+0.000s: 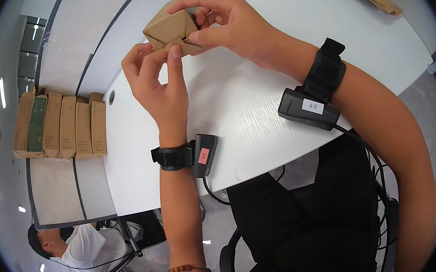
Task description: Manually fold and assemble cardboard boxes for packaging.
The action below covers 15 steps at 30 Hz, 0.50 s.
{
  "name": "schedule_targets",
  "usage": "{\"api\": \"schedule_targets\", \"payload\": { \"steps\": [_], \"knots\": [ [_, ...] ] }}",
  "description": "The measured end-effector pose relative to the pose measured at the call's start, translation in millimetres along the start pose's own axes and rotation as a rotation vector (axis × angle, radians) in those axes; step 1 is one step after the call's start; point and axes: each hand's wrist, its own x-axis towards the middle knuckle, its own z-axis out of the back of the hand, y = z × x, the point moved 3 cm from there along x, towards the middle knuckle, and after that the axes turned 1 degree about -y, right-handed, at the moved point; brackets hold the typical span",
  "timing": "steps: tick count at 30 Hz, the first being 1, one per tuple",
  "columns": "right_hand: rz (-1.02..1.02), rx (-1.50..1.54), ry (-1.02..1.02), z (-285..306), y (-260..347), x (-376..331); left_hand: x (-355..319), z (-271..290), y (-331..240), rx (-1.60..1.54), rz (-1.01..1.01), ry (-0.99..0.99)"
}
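Observation:
A small brown cardboard box, its flaps partly folded, is held above the white table between both hands. My left hand grips it from below, thumb and fingertips pressing on its lower edge. My right hand wraps over its top and right side, fingers curled on a flap. Each wrist carries a black strap with a small black device.
A row of several upright brown cartons stands at the left on an adjoining white desk. Another brown cardboard piece lies at the table's far edge. A person in a white shirt sits below left. Black cables hang near my lap.

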Motion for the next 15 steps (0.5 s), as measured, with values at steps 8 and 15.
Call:
{"api": "schedule_targets", "payload": {
  "steps": [8,15],
  "knots": [
    [0.037,-0.181,-0.046,-6,-2,-4,-7,-12,-11,-0.234,0.259,-0.212],
    [0.104,-0.309,-0.052,-6,-8,-4,-9,-17,-3,-0.440,0.394,-0.260]
  ]
}}
